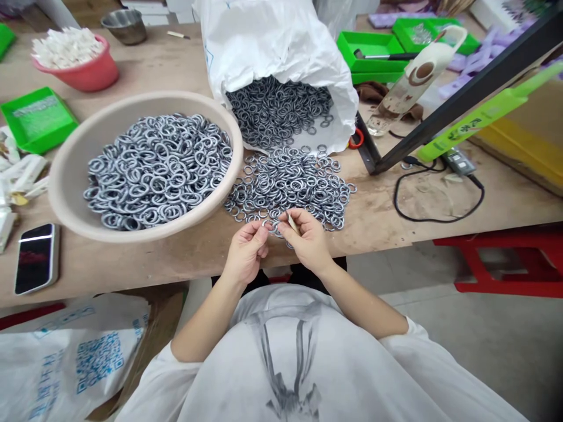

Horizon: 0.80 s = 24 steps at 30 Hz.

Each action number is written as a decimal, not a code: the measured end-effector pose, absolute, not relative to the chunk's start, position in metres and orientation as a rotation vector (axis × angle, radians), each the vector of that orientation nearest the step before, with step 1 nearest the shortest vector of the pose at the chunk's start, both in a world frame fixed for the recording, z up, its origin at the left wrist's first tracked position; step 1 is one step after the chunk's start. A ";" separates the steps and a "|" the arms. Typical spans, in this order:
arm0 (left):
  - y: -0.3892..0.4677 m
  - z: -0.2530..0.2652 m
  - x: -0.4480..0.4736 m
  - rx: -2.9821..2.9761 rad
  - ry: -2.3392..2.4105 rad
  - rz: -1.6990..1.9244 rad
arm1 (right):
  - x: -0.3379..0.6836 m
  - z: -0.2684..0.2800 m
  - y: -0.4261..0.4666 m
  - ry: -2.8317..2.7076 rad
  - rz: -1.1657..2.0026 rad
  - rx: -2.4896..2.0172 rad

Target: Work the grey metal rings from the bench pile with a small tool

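Close to the table's front edge, my left hand (247, 251) pinches a small grey ring (265, 224) between thumb and fingers. My right hand (308, 239) is closed around a short, thin tan tool (292, 224), most of it hidden by the fingers. Its fingertips meet the left hand's at the rings; whether they grip a ring too, I cannot tell. Just beyond both hands spreads a loose pile of grey rings (299, 181). Behind it, a white sack (272, 47) lies with its mouth toward me, more rings inside. To the left stands a wide beige basin (65, 193) heaped with larger-looking grey rings (162, 170).
A phone (37, 258) lies at the front left. Green trays (39, 120), a red bowl (88, 70) and a metal bowl (124, 26) stand farther back. On the right are a slanted black metal bar (448, 99), a bottle (413, 82) and a black cable (435, 220).
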<state>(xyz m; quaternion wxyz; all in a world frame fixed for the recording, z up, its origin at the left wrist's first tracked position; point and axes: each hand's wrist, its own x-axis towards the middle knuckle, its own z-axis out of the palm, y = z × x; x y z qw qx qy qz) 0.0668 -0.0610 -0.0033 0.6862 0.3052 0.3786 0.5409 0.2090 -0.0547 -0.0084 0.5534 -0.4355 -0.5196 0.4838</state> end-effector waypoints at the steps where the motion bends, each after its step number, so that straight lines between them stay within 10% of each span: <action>1: -0.061 -0.002 0.067 0.673 0.843 1.211 | 0.208 -0.009 -0.056 -1.250 1.153 -1.008; 24: -0.070 -0.004 0.076 0.811 0.762 1.005 | 0.211 -0.004 -0.061 -1.585 0.749 -0.892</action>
